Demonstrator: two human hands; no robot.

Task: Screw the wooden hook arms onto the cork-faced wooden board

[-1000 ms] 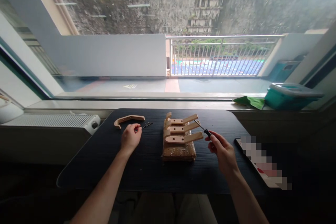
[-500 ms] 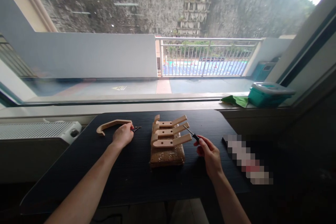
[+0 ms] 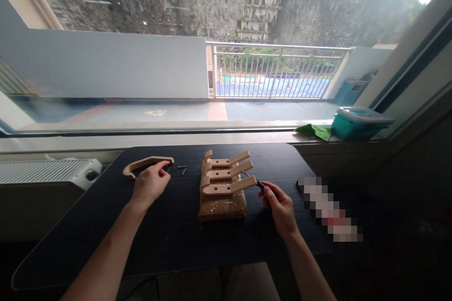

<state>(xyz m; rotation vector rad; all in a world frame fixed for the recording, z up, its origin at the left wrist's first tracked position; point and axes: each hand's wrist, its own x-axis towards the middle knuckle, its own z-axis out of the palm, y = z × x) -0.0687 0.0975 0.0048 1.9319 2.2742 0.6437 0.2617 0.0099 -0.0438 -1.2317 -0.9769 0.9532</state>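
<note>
My right hand (image 3: 280, 204) is closed round the black handle of a screwdriver (image 3: 260, 185), whose shaft points left behind the nearest of three wooden hooks (image 3: 229, 188). The hooks lie side by side across a brown wrapped block (image 3: 222, 209), each with two dark holes. Left of the block, my left hand (image 3: 151, 183) has thumb and forefinger round a small thin thing that looks like a screw (image 3: 168, 170). Two loose screws (image 3: 182, 169) lie on the table just right of those fingertips. A fourth, curved wooden hook (image 3: 148, 161) rests behind my left hand.
The dark table (image 3: 169, 235) stands against a window sill (image 3: 247, 138). On the sill are a green cloth (image 3: 313, 131) and a teal lidded box (image 3: 360, 124). A white radiator (image 3: 49, 171) is at the left. A blurred-out item (image 3: 328, 209) lies at the table's right side.
My left hand has moved left, away from the loose screws, which now show more fully. The screwdriver has dropped lower, its shaft passing behind the nearest hook.
</note>
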